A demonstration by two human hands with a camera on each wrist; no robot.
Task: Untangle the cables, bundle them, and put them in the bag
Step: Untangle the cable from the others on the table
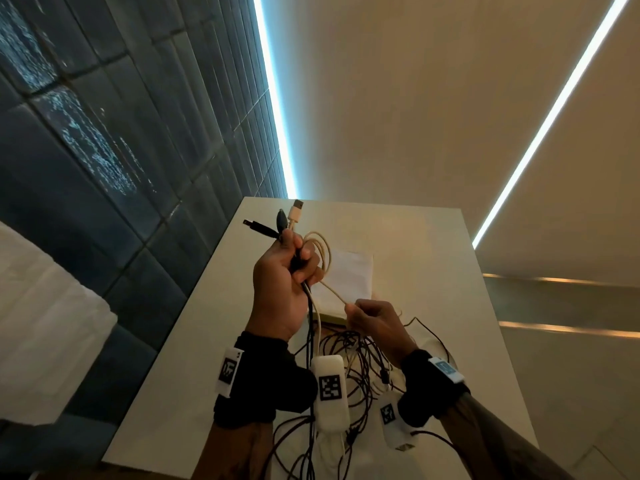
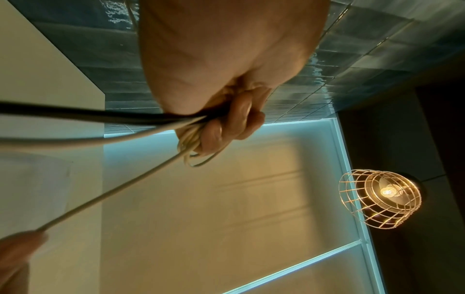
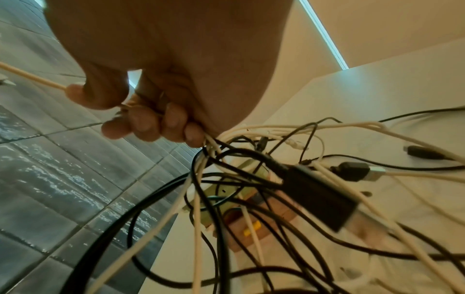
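Observation:
My left hand (image 1: pixel 292 261) is raised above the white table (image 1: pixel 433 237) and grips several cable ends: a black plug (image 1: pixel 258 227), a white USB plug (image 1: pixel 296 209) and a coiled cream cable (image 1: pixel 320 247). In the left wrist view its curled fingers (image 2: pixel 234 123) clamp black and cream strands. My right hand (image 1: pixel 367 315) pinches the cream cable (image 3: pixel 32 78) a little lower right, with thumb and fingers (image 3: pixel 148 121) curled on it. Below both hands lies a tangle of black and white cables (image 1: pixel 349 362). A white bag (image 1: pixel 349 271) lies flat on the table behind the hands.
A dark tiled wall (image 1: pixel 121 150) runs along the table's left edge. A black adapter block (image 3: pixel 317 195) and a USB plug (image 3: pixel 357 171) hang in the tangle. A wire-cage lamp (image 2: pixel 380 199) glows off to one side. White cloth (image 1: pixel 45 323) sits at far left.

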